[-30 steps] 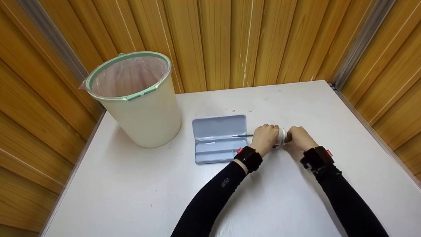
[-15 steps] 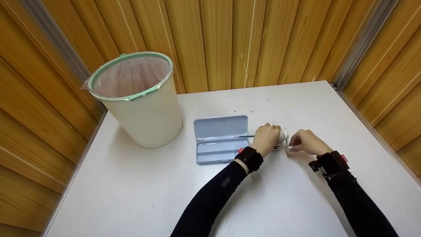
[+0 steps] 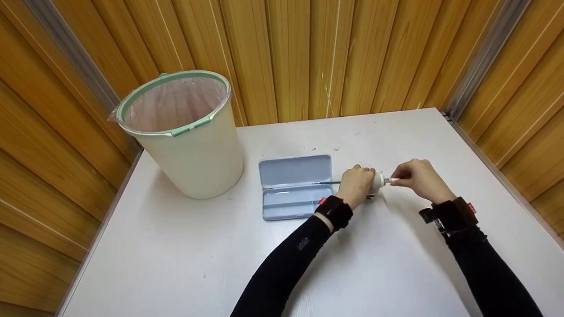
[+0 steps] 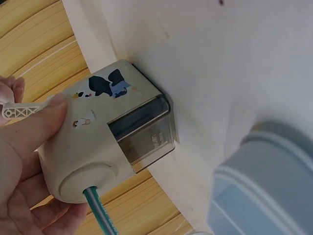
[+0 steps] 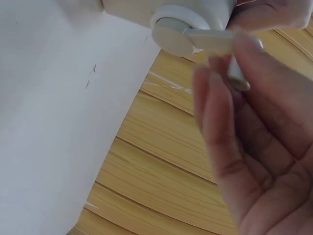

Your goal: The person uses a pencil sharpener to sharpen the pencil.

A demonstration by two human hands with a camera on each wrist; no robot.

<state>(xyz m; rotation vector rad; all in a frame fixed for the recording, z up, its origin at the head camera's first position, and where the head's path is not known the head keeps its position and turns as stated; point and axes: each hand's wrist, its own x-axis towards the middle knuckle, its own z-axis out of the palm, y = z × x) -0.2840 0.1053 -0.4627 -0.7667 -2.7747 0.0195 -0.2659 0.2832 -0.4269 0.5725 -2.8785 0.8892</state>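
Observation:
My left hand (image 3: 356, 182) grips a cream crank pencil sharpener (image 4: 93, 132) with cartoon stickers and a clear shavings drawer (image 4: 149, 137). A green striped pencil (image 4: 100, 210) sticks out of its front hole, pointing toward the pencil case in the head view. On the far side, my right hand (image 3: 418, 178) holds the crank handle (image 5: 212, 41) by its knob (image 5: 237, 76), between thumb and curled fingers. The sharpener is mostly hidden behind my left hand in the head view. The pencil's tip is inside it and out of sight.
Just left of my hands lies an open blue pencil case (image 3: 295, 171) with compartments. A cream bin (image 3: 202, 163) with a green rim and a plastic liner stands at the back left of the white table (image 3: 176, 264). Wood-look panels (image 3: 286, 61) enclose the table.
My right hand has turned the crank and swung outward to the right, so the handle now points away from the sharpener. The left hand, sharpener and pencil have stayed nearly in place.

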